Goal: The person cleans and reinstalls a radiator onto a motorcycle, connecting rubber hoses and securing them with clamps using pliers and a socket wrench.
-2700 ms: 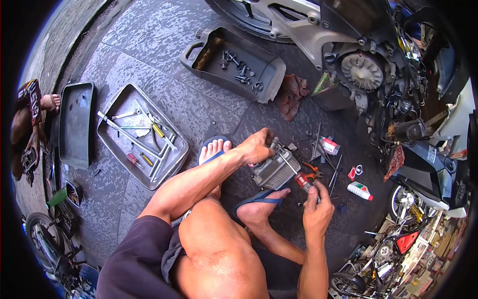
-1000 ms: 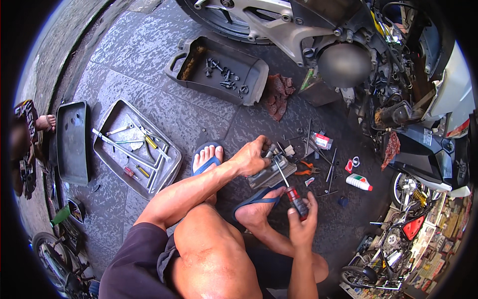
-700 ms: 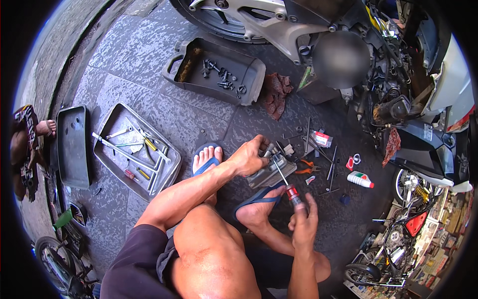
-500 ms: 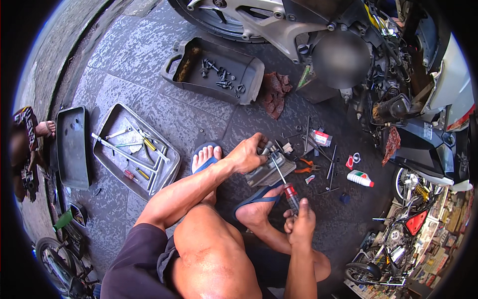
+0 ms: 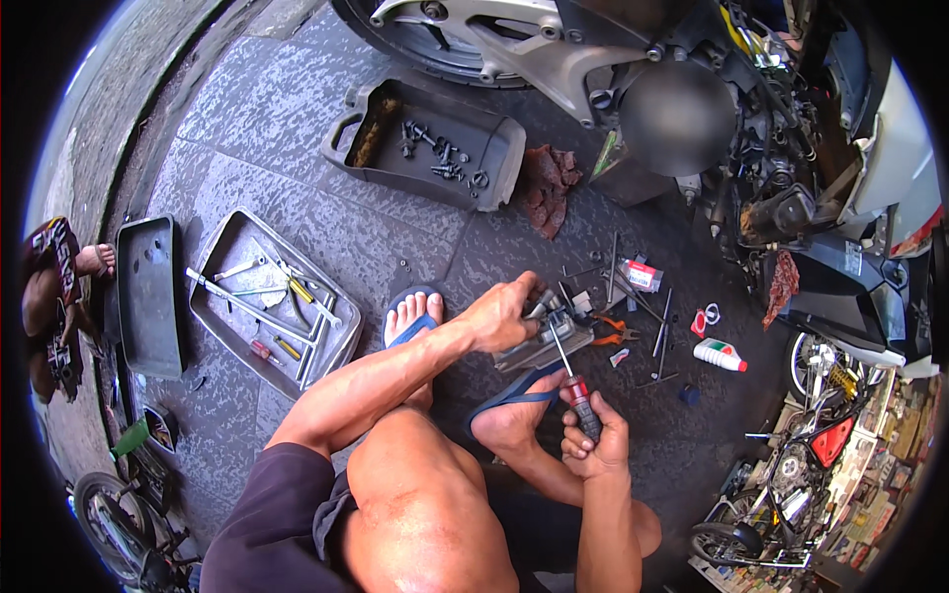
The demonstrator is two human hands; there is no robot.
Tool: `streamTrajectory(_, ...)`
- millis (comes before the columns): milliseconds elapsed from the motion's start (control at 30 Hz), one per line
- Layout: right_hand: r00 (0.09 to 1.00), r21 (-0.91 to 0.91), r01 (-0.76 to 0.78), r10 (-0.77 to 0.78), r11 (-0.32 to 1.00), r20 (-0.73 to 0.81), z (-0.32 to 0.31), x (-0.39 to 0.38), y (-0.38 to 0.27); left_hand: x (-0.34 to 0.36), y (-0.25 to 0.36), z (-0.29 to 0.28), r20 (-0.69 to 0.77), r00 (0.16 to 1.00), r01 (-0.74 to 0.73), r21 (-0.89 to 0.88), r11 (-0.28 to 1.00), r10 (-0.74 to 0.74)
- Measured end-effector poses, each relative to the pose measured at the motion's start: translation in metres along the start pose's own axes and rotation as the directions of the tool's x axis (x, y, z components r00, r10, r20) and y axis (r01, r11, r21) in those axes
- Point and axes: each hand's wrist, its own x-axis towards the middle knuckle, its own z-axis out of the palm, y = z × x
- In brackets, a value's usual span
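Observation:
My left hand (image 5: pixel 502 315) is closed around a small grey metal mechanical part (image 5: pixel 560 324) above the floor between my feet. In my right hand (image 5: pixel 597 441), a screwdriver (image 5: pixel 578 392) with a red and dark handle points up and away from me. Its shaft reaches the metal part; whether the tip sits in a screw is too small to tell. Just under the part is a ribbed grey piece (image 5: pixel 524 356), partly hidden by my left hand and the part. Orange-handled pliers (image 5: pixel 610 333) lie just right of it.
A grey tray (image 5: pixel 348 351) of wrenches and screwdrivers lies left. A cut-open dark container (image 5: pixel 502 148) holds bolts, beside a red rag (image 5: pixel 549 188). Rods, a small box (image 5: pixel 643 276) and a white bottle (image 5: pixel 719 354) lie right. A partly dismantled motorcycle (image 5: pixel 514 35) stands ahead; a person (image 5: pixel 49 306) is far left.
My left hand has tilted the metal part, and less of the ribbed piece shows. My right fingers have shifted around the screwdriver handle, with the hand a little lower. The view has shifted slightly.

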Motion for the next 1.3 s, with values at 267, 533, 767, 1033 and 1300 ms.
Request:
streamTrajectory(267,0.947,-0.608,0.139,-0.284,0.781,-0.148,0.006,0.001,-0.016,-0.003,0.011,0.01,-0.035,0.999,-0.023,0.006,1.0,0.023)
streamTrajectory(533,0.952,-0.605,-0.098,-0.102,0.79,-0.288,0.022,0.003,-0.029,-0.008,0.02,0.009,0.005,1.0,0.025,0.037,0.999,-0.025)
streamTrajectory(767,0.922,-0.645,0.07,-0.297,0.761,-0.25,0.021,0.003,-0.024,-0.006,0.032,0.01,0.041,0.997,0.07,0.063,0.996,-0.073)
streamTrajectory(1033,0.881,-0.617,0.144,-0.384,0.774,-0.277,0.026,0.007,-0.017,-0.003,0.032,0.01,0.066,0.995,0.073,0.041,0.996,-0.076)
streamTrajectory(1300,0.883,-0.618,0.148,-0.384,0.772,-0.268,0.026,0.008,-0.008,-0.01,0.023,0.01,0.069,0.996,0.043,0.067,0.997,-0.048)
